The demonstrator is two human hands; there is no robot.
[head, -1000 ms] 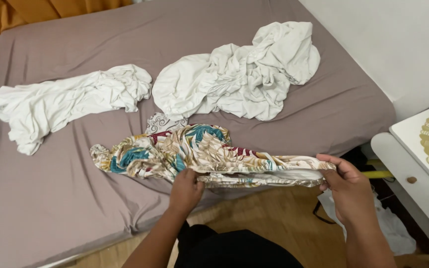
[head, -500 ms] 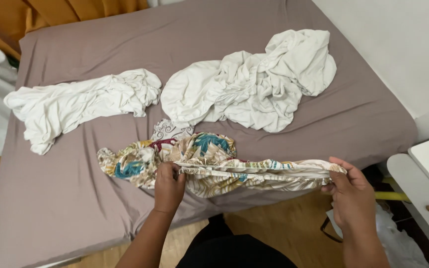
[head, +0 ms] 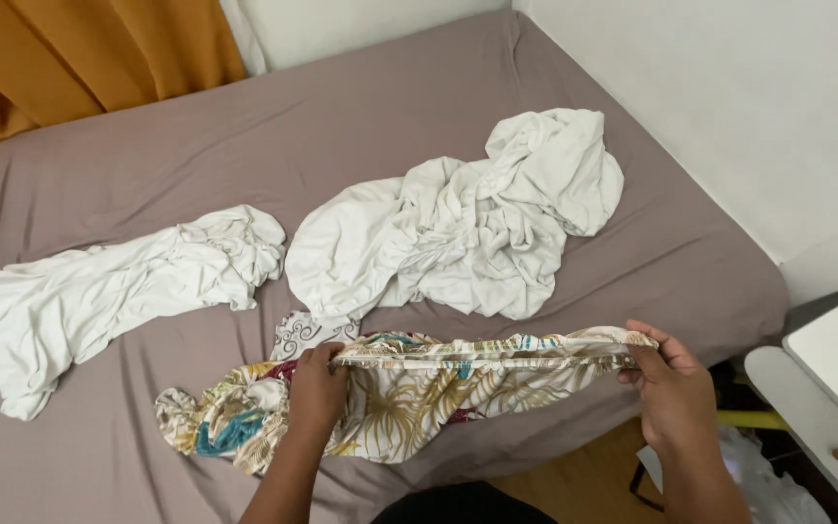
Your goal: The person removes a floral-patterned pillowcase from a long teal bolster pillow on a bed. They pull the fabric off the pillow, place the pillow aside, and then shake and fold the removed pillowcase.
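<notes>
Soft, even indoor light, faint shadows in the cloth folds, no glare, sharp focus with slight wide-angle bending at the edges.

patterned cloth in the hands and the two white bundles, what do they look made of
Patterned cloth: thin woven fabric, probably cotton or a blend, matte; it puckers along the gathered, seemingly elastic edge stretched between the left hand and right hand. White bundles: soft matte sheeting, likely cotton, judging by fine crumpled creases. Exact fibre cannot be told.

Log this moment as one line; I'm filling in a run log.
left hand: grips patterned cloth edge | right hand: grips same edge, pulled taut | two crumpled white sheets lie beyond on bed
</notes>
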